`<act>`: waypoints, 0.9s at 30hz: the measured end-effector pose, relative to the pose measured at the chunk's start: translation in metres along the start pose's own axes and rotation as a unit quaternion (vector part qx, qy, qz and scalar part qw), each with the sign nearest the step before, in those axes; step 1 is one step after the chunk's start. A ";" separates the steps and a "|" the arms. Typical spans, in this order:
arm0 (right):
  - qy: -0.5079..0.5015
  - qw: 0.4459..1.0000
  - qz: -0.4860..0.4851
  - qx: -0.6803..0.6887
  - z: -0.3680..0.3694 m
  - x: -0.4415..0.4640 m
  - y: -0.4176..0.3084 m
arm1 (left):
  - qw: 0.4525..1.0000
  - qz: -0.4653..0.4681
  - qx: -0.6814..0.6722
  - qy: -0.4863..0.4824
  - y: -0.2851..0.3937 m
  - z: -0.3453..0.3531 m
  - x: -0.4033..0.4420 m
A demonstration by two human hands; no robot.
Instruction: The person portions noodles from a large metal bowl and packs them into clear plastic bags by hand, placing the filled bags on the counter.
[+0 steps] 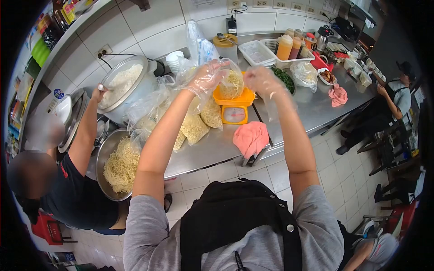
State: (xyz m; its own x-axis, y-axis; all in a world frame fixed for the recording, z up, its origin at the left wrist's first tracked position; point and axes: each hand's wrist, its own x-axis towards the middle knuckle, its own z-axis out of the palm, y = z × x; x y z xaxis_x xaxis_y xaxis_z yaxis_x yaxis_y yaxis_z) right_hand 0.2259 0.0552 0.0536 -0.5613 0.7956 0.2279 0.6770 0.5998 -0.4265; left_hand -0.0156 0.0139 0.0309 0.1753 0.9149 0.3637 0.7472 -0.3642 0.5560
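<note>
Both of my hands wear clear plastic gloves. My left hand (209,77) has its fingers closed at the upper edge of a clear bag of noodles (232,86). This bag rests on the orange tray of a kitchen scale (234,114). To the right of the bag, my right hand (263,82) is blurred by motion, and its fingers cannot be made out. More bagged noodles (194,128) lie left of the scale. A steel bowl (100,168) of loose noodles (121,167) stands farther left. A pink cloth (251,138) lies in front of the scale.
At the left, a co-worker (77,194) reaches into a large pot of rice (124,82). White baskets (257,53), sauce bottles (284,47) and a bowl of greens (284,80) stand at the back right. Another person (393,97) is at the far right.
</note>
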 end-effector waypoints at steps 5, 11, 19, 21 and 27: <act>0.049 0.979 -0.039 0.195 -0.010 0.026 -0.017 | 0.998 -0.047 -0.049 -0.005 -0.006 0.002 0.000; 0.113 0.982 -0.152 -0.001 0.012 0.038 -0.019 | 0.993 0.007 0.032 0.112 0.006 -0.007 -0.041; 0.147 0.985 -0.090 0.029 0.007 -0.002 -0.037 | 0.923 -0.259 0.061 0.277 -0.007 -0.046 -0.261; 0.172 0.981 -0.087 0.032 0.010 -0.017 -0.044 | 0.841 -0.382 0.264 0.278 -0.032 -0.071 -0.325; 0.182 0.956 -0.055 0.225 0.033 -0.063 -0.089 | 0.685 -0.644 0.338 -0.040 -0.094 -0.095 -0.442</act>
State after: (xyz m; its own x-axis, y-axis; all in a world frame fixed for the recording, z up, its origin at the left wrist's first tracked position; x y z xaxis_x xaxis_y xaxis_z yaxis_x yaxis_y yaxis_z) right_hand 0.1857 -0.0513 0.0481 -0.3584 0.7558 0.5480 0.3050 0.6496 -0.6965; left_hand -0.2240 -0.3723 -0.1112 -0.8948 0.4168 -0.1602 0.4353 0.8941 -0.1054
